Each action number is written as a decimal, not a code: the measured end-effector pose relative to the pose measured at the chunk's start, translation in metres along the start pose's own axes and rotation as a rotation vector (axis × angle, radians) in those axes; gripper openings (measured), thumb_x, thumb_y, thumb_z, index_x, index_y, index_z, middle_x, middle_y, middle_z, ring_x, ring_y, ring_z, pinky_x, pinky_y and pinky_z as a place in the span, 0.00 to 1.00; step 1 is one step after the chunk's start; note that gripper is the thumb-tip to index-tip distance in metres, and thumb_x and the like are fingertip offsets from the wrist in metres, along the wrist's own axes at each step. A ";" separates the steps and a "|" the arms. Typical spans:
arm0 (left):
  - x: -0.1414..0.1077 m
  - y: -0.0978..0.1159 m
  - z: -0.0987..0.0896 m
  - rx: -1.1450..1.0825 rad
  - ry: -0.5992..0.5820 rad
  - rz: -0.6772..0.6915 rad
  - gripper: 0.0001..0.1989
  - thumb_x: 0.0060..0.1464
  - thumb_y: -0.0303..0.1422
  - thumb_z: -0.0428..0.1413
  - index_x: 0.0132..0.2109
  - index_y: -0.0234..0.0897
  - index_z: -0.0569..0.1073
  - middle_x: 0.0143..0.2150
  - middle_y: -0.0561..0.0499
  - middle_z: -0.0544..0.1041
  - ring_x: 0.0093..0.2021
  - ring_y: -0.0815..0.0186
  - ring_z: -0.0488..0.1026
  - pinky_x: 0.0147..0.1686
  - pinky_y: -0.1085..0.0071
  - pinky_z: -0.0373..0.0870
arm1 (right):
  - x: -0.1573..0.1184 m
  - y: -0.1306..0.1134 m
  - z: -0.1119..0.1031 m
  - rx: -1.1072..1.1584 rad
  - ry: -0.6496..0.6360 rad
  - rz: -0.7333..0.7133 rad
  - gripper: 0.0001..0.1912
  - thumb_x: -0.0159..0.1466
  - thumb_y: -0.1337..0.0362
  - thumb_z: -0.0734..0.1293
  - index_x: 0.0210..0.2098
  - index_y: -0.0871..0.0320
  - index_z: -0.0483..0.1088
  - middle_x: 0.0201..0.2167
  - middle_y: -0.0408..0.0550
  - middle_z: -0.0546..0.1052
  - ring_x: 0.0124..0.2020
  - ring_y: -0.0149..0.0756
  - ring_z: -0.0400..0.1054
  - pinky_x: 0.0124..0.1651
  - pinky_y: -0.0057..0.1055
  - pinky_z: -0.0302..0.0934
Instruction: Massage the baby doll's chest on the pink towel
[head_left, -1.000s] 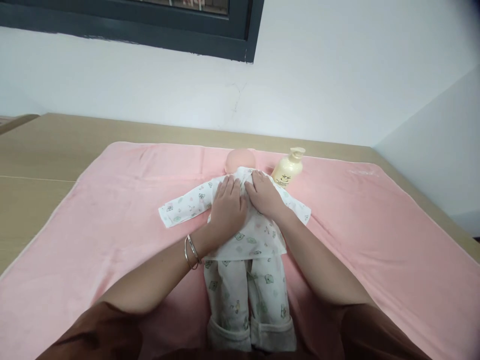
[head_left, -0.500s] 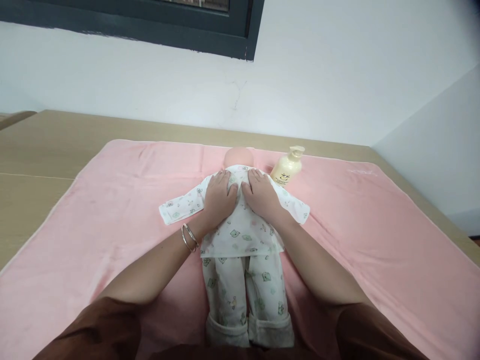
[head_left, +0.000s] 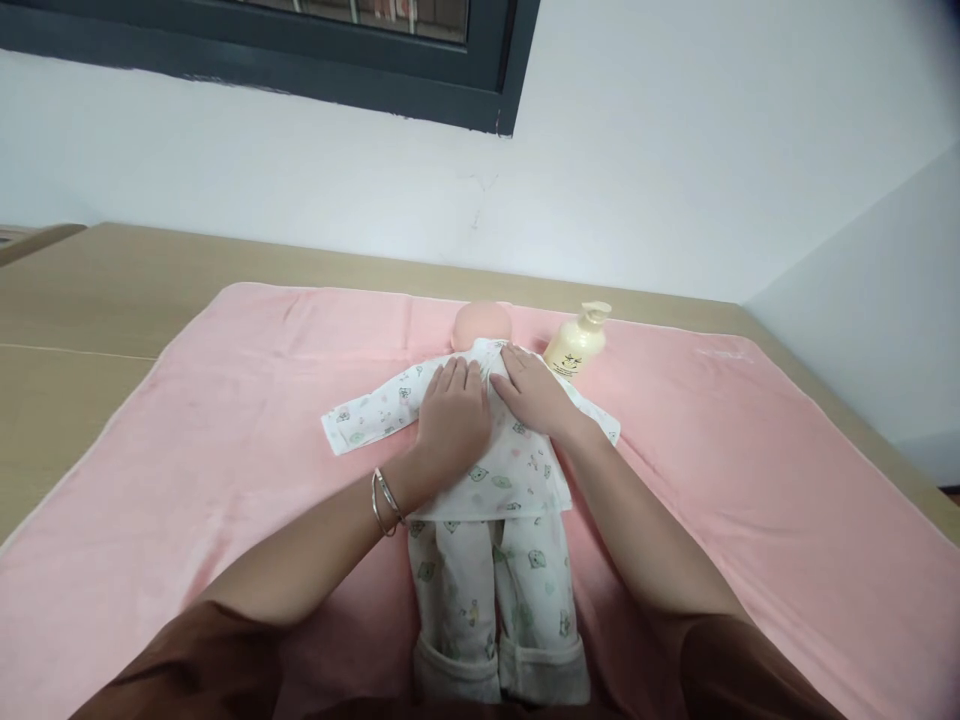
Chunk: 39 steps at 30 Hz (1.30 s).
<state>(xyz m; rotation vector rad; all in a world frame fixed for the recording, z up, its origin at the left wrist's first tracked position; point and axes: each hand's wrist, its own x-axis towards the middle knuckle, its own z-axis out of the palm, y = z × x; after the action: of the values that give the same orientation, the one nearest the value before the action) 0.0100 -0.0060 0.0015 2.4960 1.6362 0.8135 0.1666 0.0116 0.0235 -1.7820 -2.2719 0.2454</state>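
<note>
A baby doll lies face down, its bald head at the far end. It wears a white patterned top with sleeves spread to both sides, and matching pants with turned-up cuffs. My left hand lies on the left part of the doll's back, fingers stretched toward the head. Flat on the upper right of the back rests my right hand, its thumb apart from the fingers. Two bangles circle my left wrist.
A cream pump bottle stands to the right of the doll's head. Under everything spreads a pink blanket on a wooden table. Behind are a white wall and a dark window frame.
My left hand has slid slightly down and toward the middle of the doll's back, and its thumb is no longer spread out to the side. My right hand stays nearly in place.
</note>
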 end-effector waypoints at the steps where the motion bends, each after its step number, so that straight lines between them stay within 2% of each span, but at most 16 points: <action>1: 0.000 0.000 -0.001 0.005 -0.009 0.003 0.24 0.67 0.33 0.40 0.62 0.22 0.67 0.63 0.32 0.70 0.67 0.50 0.64 0.67 0.51 0.60 | -0.003 -0.008 0.000 -0.027 0.019 0.019 0.32 0.71 0.59 0.50 0.66 0.75 0.56 0.67 0.66 0.61 0.69 0.52 0.53 0.71 0.49 0.47; 5: 0.017 -0.018 -0.002 -0.042 -0.061 0.018 0.23 0.66 0.33 0.40 0.60 0.25 0.68 0.62 0.34 0.71 0.66 0.52 0.65 0.65 0.52 0.63 | -0.022 -0.042 -0.002 -0.077 0.073 0.092 0.30 0.70 0.63 0.52 0.66 0.76 0.57 0.65 0.65 0.64 0.69 0.52 0.55 0.71 0.45 0.49; 7: 0.029 -0.030 -0.001 -0.063 -0.115 -0.004 0.23 0.66 0.34 0.40 0.59 0.26 0.68 0.62 0.34 0.71 0.65 0.53 0.66 0.65 0.53 0.64 | -0.027 -0.050 -0.005 -0.065 0.074 0.106 0.30 0.70 0.63 0.52 0.66 0.75 0.58 0.65 0.63 0.65 0.69 0.50 0.54 0.70 0.43 0.50; 9: 0.036 -0.036 -0.002 -0.067 -0.168 -0.021 0.23 0.66 0.35 0.40 0.58 0.26 0.68 0.62 0.35 0.71 0.64 0.53 0.67 0.64 0.55 0.64 | -0.026 -0.048 -0.007 -0.025 0.060 0.112 0.28 0.71 0.62 0.51 0.64 0.72 0.61 0.64 0.61 0.67 0.68 0.49 0.55 0.69 0.43 0.52; 11: 0.034 -0.034 -0.002 -0.045 -0.180 -0.007 0.23 0.66 0.35 0.39 0.58 0.25 0.68 0.62 0.33 0.71 0.64 0.52 0.67 0.64 0.54 0.64 | -0.019 -0.038 -0.007 0.030 0.036 0.119 0.28 0.71 0.60 0.50 0.65 0.70 0.60 0.65 0.59 0.66 0.69 0.48 0.55 0.69 0.43 0.52; 14: 0.018 -0.019 -0.003 0.011 -0.101 0.022 0.24 0.66 0.36 0.41 0.60 0.23 0.66 0.62 0.30 0.70 0.65 0.49 0.66 0.65 0.51 0.61 | -0.005 -0.020 -0.002 0.062 0.005 0.120 0.33 0.72 0.57 0.51 0.68 0.73 0.53 0.70 0.61 0.56 0.72 0.49 0.48 0.73 0.46 0.45; 16: 0.009 -0.012 -0.002 0.016 -0.051 0.028 0.25 0.66 0.35 0.41 0.61 0.22 0.66 0.63 0.29 0.70 0.66 0.48 0.64 0.66 0.49 0.60 | -0.001 -0.015 0.003 0.043 0.014 0.113 0.34 0.71 0.56 0.52 0.69 0.76 0.50 0.71 0.64 0.54 0.73 0.50 0.45 0.73 0.48 0.41; 18: 0.009 -0.012 0.000 -0.017 -0.054 0.042 0.24 0.66 0.34 0.41 0.61 0.22 0.66 0.63 0.30 0.69 0.67 0.49 0.64 0.66 0.50 0.60 | -0.005 -0.019 0.006 0.023 0.044 0.104 0.33 0.71 0.58 0.51 0.68 0.76 0.53 0.69 0.65 0.58 0.72 0.50 0.49 0.73 0.49 0.44; 21: 0.021 -0.025 0.003 -0.087 -0.131 0.060 0.25 0.65 0.33 0.40 0.61 0.23 0.65 0.65 0.32 0.68 0.68 0.50 0.63 0.67 0.50 0.60 | -0.019 -0.033 0.007 0.006 0.091 0.092 0.30 0.71 0.60 0.50 0.65 0.75 0.59 0.66 0.66 0.63 0.70 0.51 0.53 0.71 0.47 0.50; 24: 0.030 -0.034 0.005 -0.112 -0.192 0.020 0.26 0.64 0.34 0.39 0.62 0.22 0.65 0.66 0.30 0.66 0.69 0.48 0.61 0.67 0.47 0.58 | -0.022 -0.038 0.007 0.039 0.102 0.081 0.30 0.72 0.59 0.51 0.65 0.75 0.59 0.66 0.66 0.62 0.70 0.51 0.52 0.71 0.47 0.49; 29: 0.012 -0.013 0.001 -0.113 -0.085 0.016 0.27 0.66 0.35 0.40 0.64 0.21 0.62 0.67 0.30 0.65 0.70 0.47 0.58 0.68 0.46 0.56 | 0.002 -0.015 0.009 0.162 0.075 0.084 0.28 0.73 0.58 0.49 0.65 0.69 0.59 0.69 0.62 0.58 0.72 0.51 0.47 0.71 0.53 0.45; 31: 0.007 -0.007 0.000 -0.125 -0.077 0.007 0.27 0.65 0.34 0.41 0.64 0.21 0.63 0.68 0.31 0.64 0.71 0.48 0.57 0.69 0.48 0.56 | 0.007 -0.011 0.012 0.156 0.096 0.099 0.28 0.73 0.59 0.49 0.63 0.69 0.61 0.68 0.63 0.60 0.72 0.52 0.48 0.71 0.54 0.46; 34: 0.011 -0.012 0.002 -0.180 -0.096 -0.003 0.26 0.63 0.32 0.42 0.63 0.22 0.65 0.67 0.32 0.66 0.70 0.49 0.59 0.69 0.49 0.57 | -0.003 -0.022 0.017 0.085 0.140 0.072 0.28 0.71 0.62 0.49 0.63 0.74 0.60 0.66 0.67 0.62 0.70 0.54 0.51 0.70 0.53 0.48; 39: 0.016 -0.028 0.014 -0.311 0.015 -0.056 0.25 0.62 0.33 0.43 0.64 0.29 0.65 0.67 0.37 0.67 0.69 0.53 0.61 0.69 0.47 0.57 | -0.022 -0.044 0.021 -0.003 0.212 0.051 0.31 0.70 0.63 0.50 0.67 0.78 0.55 0.68 0.68 0.58 0.71 0.55 0.50 0.72 0.50 0.45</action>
<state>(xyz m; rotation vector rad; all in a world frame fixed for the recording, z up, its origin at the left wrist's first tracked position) -0.0026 0.0239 -0.0130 2.2274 1.4466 0.9957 0.1240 -0.0200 0.0135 -1.7771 -2.0835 0.0584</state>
